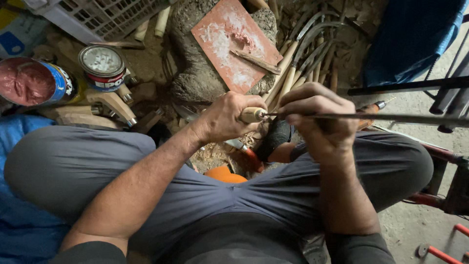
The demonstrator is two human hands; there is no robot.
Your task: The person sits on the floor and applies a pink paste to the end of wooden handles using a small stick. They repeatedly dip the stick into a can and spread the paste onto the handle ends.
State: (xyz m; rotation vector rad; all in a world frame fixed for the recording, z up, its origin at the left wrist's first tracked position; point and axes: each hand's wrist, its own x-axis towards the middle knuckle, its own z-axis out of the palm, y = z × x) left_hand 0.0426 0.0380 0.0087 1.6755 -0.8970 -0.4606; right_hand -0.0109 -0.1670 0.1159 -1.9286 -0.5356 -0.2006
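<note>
Hands: left hand [225,117] grips one wooden handle [252,115]; right hand [320,120] pinches one blade [391,118]; two tins [63,76] nearby.

Dim, warm light. Bare dirt floor [415,220] under me, littered with wood shavings [210,154]. Far left, a white plastic crate [102,17]. Far right, a blue cloth [410,39] draped over a dark metal frame [405,86].

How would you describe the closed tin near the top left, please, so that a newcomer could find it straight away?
Start at the white plastic crate along the top left edge. Just below it two round tins lie side by side; take the right one, the closed tin. Its lid is shut and silvery, whereas the open tin beside it shows pink paste.
</note>
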